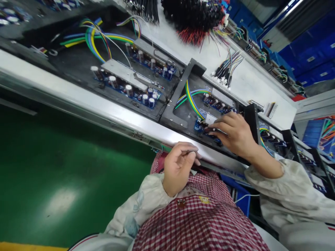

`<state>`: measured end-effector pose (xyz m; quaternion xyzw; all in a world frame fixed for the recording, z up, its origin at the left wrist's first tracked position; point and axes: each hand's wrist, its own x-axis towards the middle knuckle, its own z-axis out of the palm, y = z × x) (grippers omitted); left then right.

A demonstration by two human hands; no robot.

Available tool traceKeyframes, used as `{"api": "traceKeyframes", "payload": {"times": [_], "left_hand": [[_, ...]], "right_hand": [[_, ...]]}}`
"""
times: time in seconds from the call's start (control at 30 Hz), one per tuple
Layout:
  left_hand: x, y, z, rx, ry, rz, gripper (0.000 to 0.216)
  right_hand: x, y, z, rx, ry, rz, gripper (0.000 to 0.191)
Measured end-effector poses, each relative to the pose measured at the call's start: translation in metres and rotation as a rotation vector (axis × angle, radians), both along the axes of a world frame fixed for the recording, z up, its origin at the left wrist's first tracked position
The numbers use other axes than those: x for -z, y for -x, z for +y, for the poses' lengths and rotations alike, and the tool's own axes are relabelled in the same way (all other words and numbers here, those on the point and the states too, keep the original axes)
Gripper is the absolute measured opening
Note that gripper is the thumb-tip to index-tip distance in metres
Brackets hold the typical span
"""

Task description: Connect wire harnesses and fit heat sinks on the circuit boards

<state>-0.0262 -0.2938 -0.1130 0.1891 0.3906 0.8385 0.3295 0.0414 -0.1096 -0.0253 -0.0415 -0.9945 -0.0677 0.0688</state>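
Observation:
My right hand (232,134) rests on a blue circuit board (201,125) inside a black metal tray (180,94), its fingers bent and pressed onto small parts on the board. Green, yellow and blue wires (192,97) curve across that tray toward the board. My left hand (179,165) hovers near my body over the metal edge of the line (104,108), fingers curled in a loose pinch; what it holds, if anything, I cannot make out.
A second black tray (78,62) to the left carries two blue boards with capacitors and coloured wires. Bundles of black and red leads (193,17) lie on the white bench behind. More trays follow at right (300,146). Green floor (65,174) lies below.

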Motion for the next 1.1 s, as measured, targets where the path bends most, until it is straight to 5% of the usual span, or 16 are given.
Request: {"api": "traceKeyframes", "payload": {"times": [0.3, 1.1], "left_hand": [[0.001, 0.001, -0.004, -0.034, -0.002, 0.009, 0.009], [0.01, 0.016, -0.011, -0.149, -0.086, 0.002, 0.012]], "right_hand": [[0.01, 0.024, -0.01, -0.052, 0.008, -0.009, 0.018], [0.025, 0.023, -0.013, -0.049, -0.104, 0.077, 0.017]]}}
